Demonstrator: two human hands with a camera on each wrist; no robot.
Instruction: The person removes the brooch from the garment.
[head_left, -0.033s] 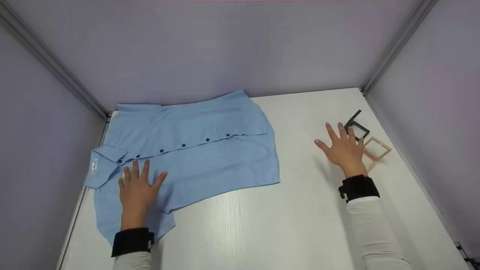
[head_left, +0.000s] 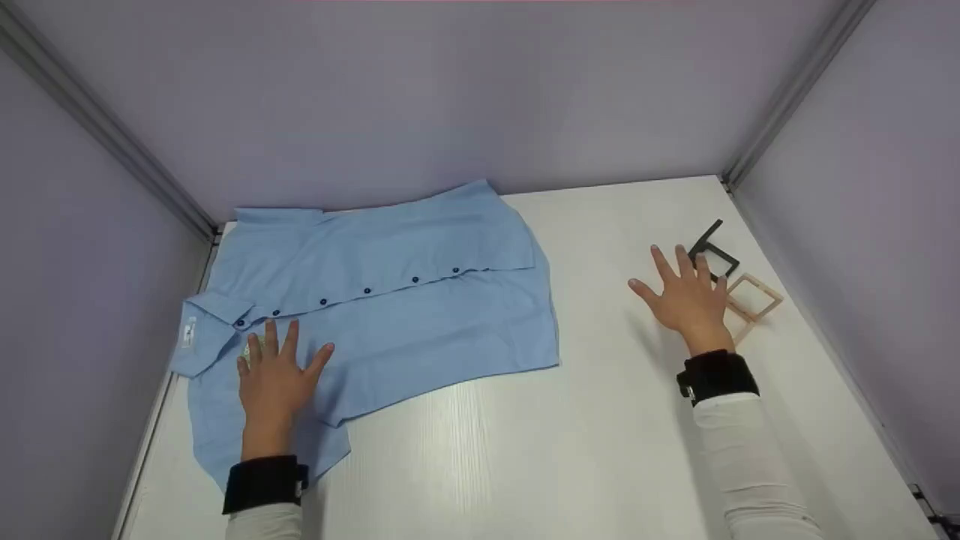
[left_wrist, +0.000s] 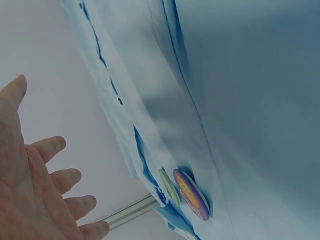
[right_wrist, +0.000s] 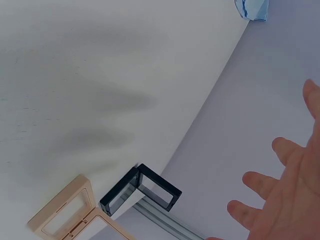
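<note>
A light blue short-sleeved shirt [head_left: 420,330] lies spread on the table, its collar [head_left: 214,311] to the left and a row of dark buttons along its front. My left hand [head_left: 276,382] hovers over the shirt near the collar, fingers spread, holding nothing. Two round badges sit on the cloth: a purple and yellow one [left_wrist: 192,194] and a green one [left_wrist: 169,187]; in the head view my fingers partly hide them. On the right, my empty right hand [head_left: 690,304] is raised with spread fingers. Just beyond it are a black hinged frame [head_left: 703,238] and a beige hinged frame [head_left: 766,288], both unfolded.
The white table [head_left: 600,435] is bounded by a grey back wall [head_left: 465,97] and side walls at left and right. Both frames lie close to the table's right edge. Part of the shirt reaches the back wall, and its collar reaches the left edge.
</note>
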